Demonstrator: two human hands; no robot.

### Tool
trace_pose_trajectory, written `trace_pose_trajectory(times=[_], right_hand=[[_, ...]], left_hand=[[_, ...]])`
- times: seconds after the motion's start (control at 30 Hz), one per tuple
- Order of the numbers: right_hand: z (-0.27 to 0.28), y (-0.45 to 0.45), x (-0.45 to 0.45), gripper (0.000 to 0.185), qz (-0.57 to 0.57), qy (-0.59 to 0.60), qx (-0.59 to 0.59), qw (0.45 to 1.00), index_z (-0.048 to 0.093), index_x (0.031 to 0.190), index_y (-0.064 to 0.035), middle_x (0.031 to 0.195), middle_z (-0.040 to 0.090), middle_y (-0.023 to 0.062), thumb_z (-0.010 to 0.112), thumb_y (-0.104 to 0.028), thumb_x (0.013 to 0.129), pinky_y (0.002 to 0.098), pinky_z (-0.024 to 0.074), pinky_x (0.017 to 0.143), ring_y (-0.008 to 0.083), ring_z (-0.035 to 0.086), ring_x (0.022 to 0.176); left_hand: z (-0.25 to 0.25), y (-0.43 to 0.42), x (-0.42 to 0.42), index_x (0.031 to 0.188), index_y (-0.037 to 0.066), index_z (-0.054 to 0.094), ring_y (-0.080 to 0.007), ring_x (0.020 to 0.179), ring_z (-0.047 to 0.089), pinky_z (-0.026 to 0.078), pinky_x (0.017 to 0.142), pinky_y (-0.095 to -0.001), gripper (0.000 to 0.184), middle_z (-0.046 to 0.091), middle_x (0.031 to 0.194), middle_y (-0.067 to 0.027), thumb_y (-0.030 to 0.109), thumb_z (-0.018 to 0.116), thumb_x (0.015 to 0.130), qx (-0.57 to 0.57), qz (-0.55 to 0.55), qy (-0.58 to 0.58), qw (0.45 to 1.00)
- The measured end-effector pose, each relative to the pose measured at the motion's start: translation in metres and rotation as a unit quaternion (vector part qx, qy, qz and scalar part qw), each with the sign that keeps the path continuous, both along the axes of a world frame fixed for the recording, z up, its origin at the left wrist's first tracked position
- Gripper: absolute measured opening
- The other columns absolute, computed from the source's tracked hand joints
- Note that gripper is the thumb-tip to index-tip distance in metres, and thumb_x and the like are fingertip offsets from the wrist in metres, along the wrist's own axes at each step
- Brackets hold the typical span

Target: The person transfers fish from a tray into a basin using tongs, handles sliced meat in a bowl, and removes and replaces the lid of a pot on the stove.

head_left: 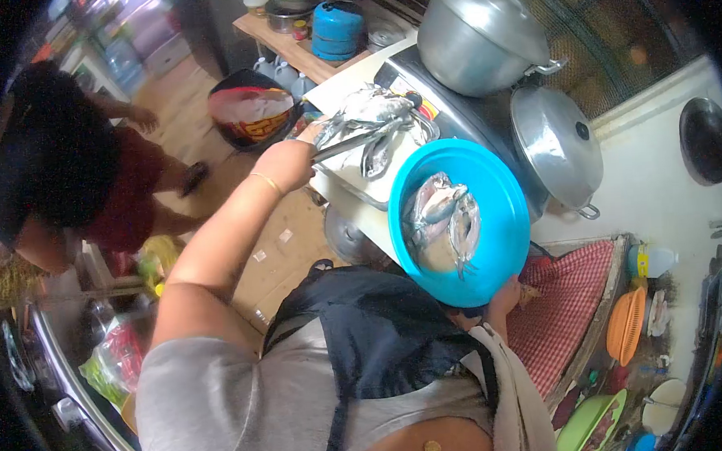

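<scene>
My left hand (287, 164) is closed on the handle of a long metal utensil (347, 146), which reaches over several silvery fish (379, 106) in a tray on the white counter. Whether it is a knife or tongs is hard to tell. Beside the tray, a bright blue basin (503, 218) is tilted toward me. Several split fish (442, 217) lie inside it. My right hand (504, 296) grips the basin at its near right edge, its fingers partly hidden.
Two large lidded metal pots (482, 35) (557, 146) stand beyond the basin. A red checked cloth (557, 305) lies at the right. At the left, a person in dark clothes (67, 151) stands near a black bin (249, 109). Flattened cardboard (289, 250) covers part of the floor.
</scene>
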State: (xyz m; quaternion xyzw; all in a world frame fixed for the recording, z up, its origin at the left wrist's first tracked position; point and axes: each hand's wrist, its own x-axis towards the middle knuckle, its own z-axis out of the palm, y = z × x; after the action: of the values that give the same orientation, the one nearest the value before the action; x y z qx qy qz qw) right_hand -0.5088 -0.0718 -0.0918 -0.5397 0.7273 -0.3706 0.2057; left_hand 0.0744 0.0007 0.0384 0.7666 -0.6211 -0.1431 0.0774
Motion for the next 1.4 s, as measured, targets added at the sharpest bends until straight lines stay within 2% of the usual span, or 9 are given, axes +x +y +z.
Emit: trace_pose_trajectory(times=[0.1,0.37,0.43,0.67,0.73,0.87,1.13,1.33,1.4], right_hand=[[-0.017,-0.005,-0.014,0.051,0.007,-0.026,-0.008,1.0,0.06,0.097,0.0091,0.089,0.063,0.0178,0.04,-0.037,0.104,0.0409,0.0441,0.077,0.0292,0.057,0.081],[-0.028,0.001,-0.017,0.053,0.037,0.029,-0.054,0.997,0.059,0.111,0.0102,0.106,0.064,0.0216,0.04,-0.039,0.104,0.0404,0.0444,0.088,0.0309,0.059,0.095],[0.002,0.003,0.005,0.054,-0.018,-0.116,0.01,0.993,0.059,0.114,0.0102,0.11,0.063,0.0221,0.04,-0.039,0.103,0.0404,0.0442,0.09,0.0311,0.06,0.098],[0.009,0.006,0.005,0.054,-0.014,-0.053,0.038,0.998,0.059,0.116,0.0094,0.112,0.064,0.0222,0.042,-0.04,0.102,0.0403,0.0437,0.091,0.0321,0.06,0.101],[-0.002,0.001,0.005,0.053,-0.025,0.067,0.036,0.997,0.059,0.114,0.0089,0.11,0.064,0.022,0.042,-0.04,0.102,0.04,0.0437,0.091,0.0317,0.06,0.099],[-0.006,0.009,0.006,0.052,-0.017,0.022,-0.029,0.999,0.059,0.11,0.0084,0.104,0.065,0.0192,0.042,-0.04,0.103,0.0395,0.0442,0.088,0.0287,0.06,0.093],[0.021,0.009,0.023,0.051,-0.056,-0.117,0.054,0.99,0.059,0.111,0.0081,0.105,0.064,0.0161,0.042,-0.039,0.103,0.0397,0.0445,0.087,0.0253,0.059,0.092],[-0.029,-0.003,-0.008,0.051,-0.032,-0.056,-0.039,0.997,0.06,0.11,0.0072,0.104,0.065,0.0153,0.043,-0.04,0.103,0.039,0.0453,0.086,0.0256,0.06,0.094],[-0.026,-0.005,-0.013,0.05,-0.027,0.021,0.02,0.999,0.06,0.111,0.0066,0.104,0.065,0.0145,0.043,-0.04,0.103,0.0383,0.0456,0.086,0.0247,0.06,0.093]], left_hand=[[-0.018,-0.008,-0.028,0.087,0.005,0.069,-0.0367,0.083,0.068,0.055,0.077,-0.0462,0.013,0.069,0.088,-0.0191,0.011,0.06,0.08,0.02,-0.015,-0.073,0.997],[-0.048,0.017,-0.052,0.099,0.002,0.064,-0.0376,0.089,0.067,0.054,0.081,-0.0456,0.027,0.068,0.091,-0.0214,0.022,0.068,0.08,0.006,0.031,0.013,0.999],[-0.047,0.015,-0.04,0.098,0.003,0.065,-0.0374,0.09,0.067,0.053,0.082,-0.0456,0.028,0.068,0.091,-0.0209,0.023,0.069,0.079,0.041,0.047,0.009,0.998],[-0.074,-0.006,-0.031,0.089,0.006,0.068,-0.0359,0.089,0.067,0.052,0.081,-0.0456,0.021,0.069,0.092,-0.0184,0.023,0.069,0.077,0.079,0.039,0.053,0.995],[-0.065,-0.001,-0.03,0.091,0.006,0.069,-0.0371,0.088,0.066,0.052,0.081,-0.0458,0.021,0.069,0.091,-0.0195,0.022,0.068,0.077,0.047,0.045,0.071,0.995],[-0.032,0.018,-0.028,0.093,0.006,0.069,-0.0397,0.086,0.065,0.052,0.08,-0.0462,0.022,0.068,0.089,-0.0215,0.021,0.067,0.076,-0.022,0.047,0.084,0.995],[-0.019,-0.006,-0.008,0.085,0.007,0.069,-0.0342,0.085,0.067,0.053,0.079,-0.0435,0.016,0.069,0.087,-0.0181,0.02,0.07,0.076,-0.052,0.044,0.03,0.997],[-0.037,-0.028,-0.033,0.094,0.007,0.07,-0.0366,0.086,0.066,0.051,0.079,-0.0449,0.025,0.069,0.089,-0.018,0.024,0.071,0.075,-0.029,0.049,0.098,0.994],[-0.063,-0.045,-0.047,0.094,0.007,0.07,-0.0363,0.088,0.066,0.052,0.08,-0.0443,0.026,0.069,0.089,-0.0194,0.025,0.072,0.075,-0.035,0.046,0.135,0.989]])
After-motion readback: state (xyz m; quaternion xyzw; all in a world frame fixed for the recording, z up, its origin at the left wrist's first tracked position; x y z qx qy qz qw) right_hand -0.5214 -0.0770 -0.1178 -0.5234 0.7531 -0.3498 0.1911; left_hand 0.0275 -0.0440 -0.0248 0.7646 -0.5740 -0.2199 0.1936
